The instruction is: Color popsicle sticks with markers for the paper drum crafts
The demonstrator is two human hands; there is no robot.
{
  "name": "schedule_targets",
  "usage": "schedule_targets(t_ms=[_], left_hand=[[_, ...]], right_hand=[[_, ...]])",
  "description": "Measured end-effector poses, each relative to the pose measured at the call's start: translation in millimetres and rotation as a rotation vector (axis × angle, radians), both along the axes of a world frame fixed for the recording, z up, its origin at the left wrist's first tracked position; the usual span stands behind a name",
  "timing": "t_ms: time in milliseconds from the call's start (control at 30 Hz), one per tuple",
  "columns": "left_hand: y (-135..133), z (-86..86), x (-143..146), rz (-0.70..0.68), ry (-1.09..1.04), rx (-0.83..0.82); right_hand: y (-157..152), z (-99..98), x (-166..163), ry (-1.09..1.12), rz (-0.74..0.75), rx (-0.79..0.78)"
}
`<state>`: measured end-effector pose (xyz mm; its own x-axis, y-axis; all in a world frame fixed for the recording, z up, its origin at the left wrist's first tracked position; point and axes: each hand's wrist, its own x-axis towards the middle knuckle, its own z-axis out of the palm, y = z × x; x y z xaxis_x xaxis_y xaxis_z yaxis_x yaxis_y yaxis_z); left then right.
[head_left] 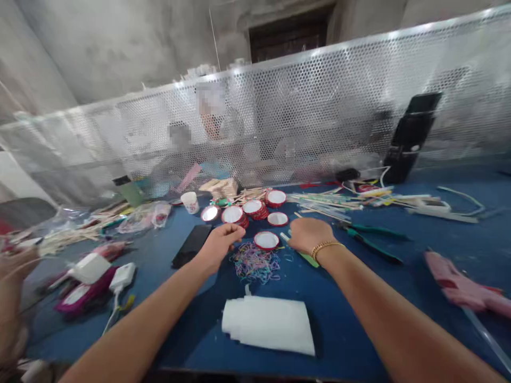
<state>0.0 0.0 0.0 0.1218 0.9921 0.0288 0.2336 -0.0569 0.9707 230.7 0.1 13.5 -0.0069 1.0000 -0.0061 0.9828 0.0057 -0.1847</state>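
Note:
My left hand (223,240) is closed with thumb and fingertips together, beside the loose pile of thin coloured loops (256,261). Whatever its fingers pinch, if anything, is too small to make out. My right hand (310,234) is closed, with a bracelet on its wrist. A flat pale-green piece (308,259) shows under it, and a whitish tip pokes out at its left; the fingers hide how these are held. Between my hands lies a white disc with a red rim (266,240). Behind are stacks of similar red-rimmed discs (235,214).
A folded white cloth or paper (268,323) lies in front. Green-handled pliers (373,239) and a pink glue gun (463,282) are at right. Left are a black phone-like slab (192,246), paper cup (190,202) and white chargers (91,267). A perforated screen (311,106) stands behind; another person's hand (18,260) is far left.

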Motion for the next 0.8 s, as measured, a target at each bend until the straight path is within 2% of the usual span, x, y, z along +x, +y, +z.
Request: schedule_targets(t_ms=[100, 233, 267, 333, 400, 500, 633, 800], left_hand=[[0.6, 0.3, 2.0, 0.002, -0.048, -0.05], [-1.7, 1.9, 5.4, -0.018, -0.168, -0.124], [-2.7, 2.5, 6.4, -0.03, -0.194, -0.143], [-4.9, 3.4, 8.3, -0.07, -0.221, -0.175], [-6.4, 3.6, 9.7, -0.105, -0.225, -0.193], [-6.8, 2.7, 9.9, -0.103, -0.209, -0.181], [-5.9, 1.5, 8.4, -0.094, -0.19, -0.099], [-7.9, 7.4, 8.9, -0.234, -0.372, -0.239]], right_hand=[[-1.1, 4.7, 3.7, 0.022, 0.001, 0.06], [-3.9, 4.1, -9.0, 0.183, 0.177, 0.165], [-4.4, 1.6, -14.9, 0.259, 0.256, 0.186], [-4.7, -5.5, -26.6, 0.6, 0.411, 0.242], [-4.5, -13.4, -35.5, 0.764, 0.464, 0.266], [-4.3, -20.1, -40.9, 0.864, 0.464, 0.267], [-5.4, -17.3, -39.8, 0.923, 0.45, 0.257], [-5.4, -14.9, -38.3, 0.926, 0.415, 0.252]])
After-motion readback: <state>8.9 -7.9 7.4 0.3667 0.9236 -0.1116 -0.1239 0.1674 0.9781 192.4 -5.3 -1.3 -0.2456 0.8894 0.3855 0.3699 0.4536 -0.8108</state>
